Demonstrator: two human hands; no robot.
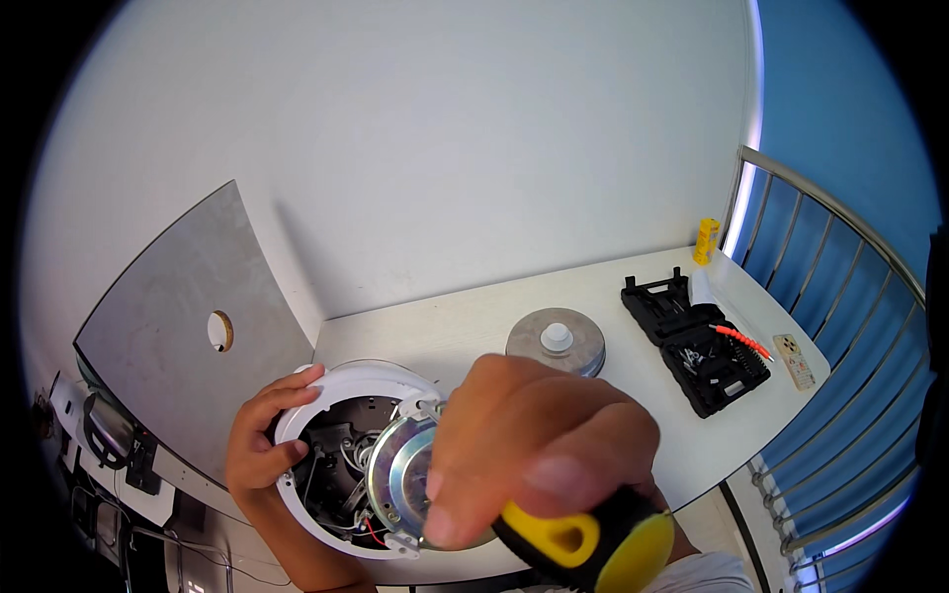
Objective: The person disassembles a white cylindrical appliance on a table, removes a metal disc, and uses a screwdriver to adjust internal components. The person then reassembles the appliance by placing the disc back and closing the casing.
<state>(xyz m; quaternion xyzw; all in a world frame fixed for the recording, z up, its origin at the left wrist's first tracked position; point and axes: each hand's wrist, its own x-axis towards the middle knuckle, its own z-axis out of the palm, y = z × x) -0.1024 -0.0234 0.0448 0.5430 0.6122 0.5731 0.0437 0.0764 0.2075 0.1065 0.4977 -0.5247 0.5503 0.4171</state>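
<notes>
A round white appliance housing (393, 381) lies open at the near edge of the table, with wires and dark parts inside. My left hand (265, 433) is closed on its left rim, thumb on the inner side and fingers over the outside. A shiny round metal plate (400, 465) sits at the housing's right side, partly hidden. Over it, close to the camera, is my right hand (544, 435) with its fingers curled. A tool with a thick yellow-and-black handle (593, 544) sticks out from under that hand; its working end is hidden.
Beyond my right hand stands a round metal disc-shaped part (556, 341) with a white knob. Farther right are an open black tool case (707, 361), an orange flexible shaft (741, 341), a remote control (793, 362) and a yellow box (706, 241). A grey board (178, 296) leans at left; metal railing (840, 203) runs right.
</notes>
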